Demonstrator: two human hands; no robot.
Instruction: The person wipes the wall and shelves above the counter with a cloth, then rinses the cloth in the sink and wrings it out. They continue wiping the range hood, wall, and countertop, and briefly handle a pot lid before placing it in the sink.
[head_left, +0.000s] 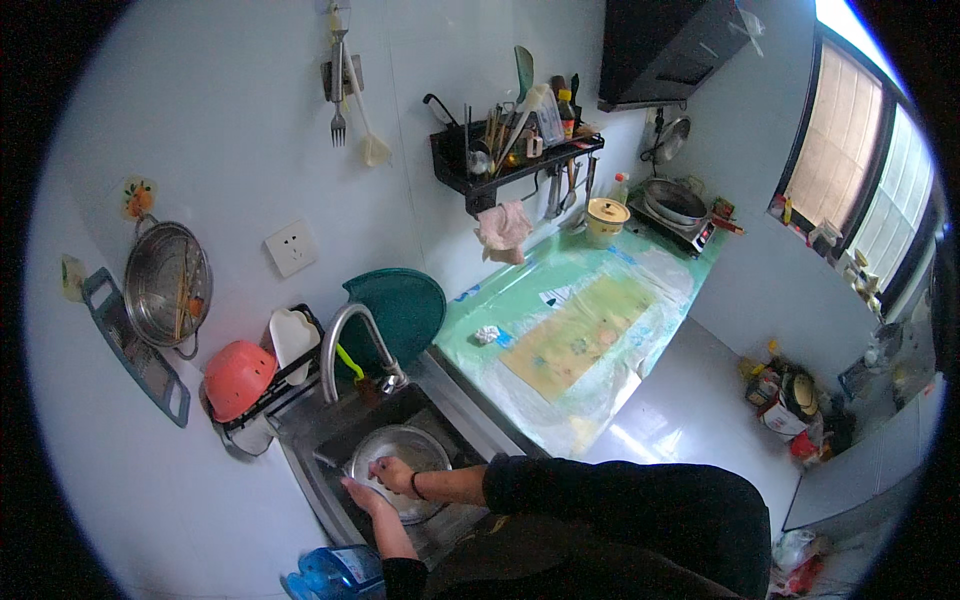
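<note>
A round metal basin (420, 444) sits in the stainless steel sink (469, 409); its contents look pale and cloudy. My right hand (394, 475), with a dark band at the wrist, is over the basin, its fingers curled. Close to it at the basin's left edge is my left hand (365, 495), turned partly upward. Whether either hand holds something small is too blurred to tell. The curved faucet (334, 337) rises behind the basin, and no stream of water is discernible below its spout.
Left of the sink, a rack (281, 394) holds a coral colander (238, 379) and a white board (292, 337). A green board (405, 311) leans behind the faucet. A blue plastic bottle (341, 571) stands low by the sink. The covered counter (472, 322) extends right toward a pan (675, 201).
</note>
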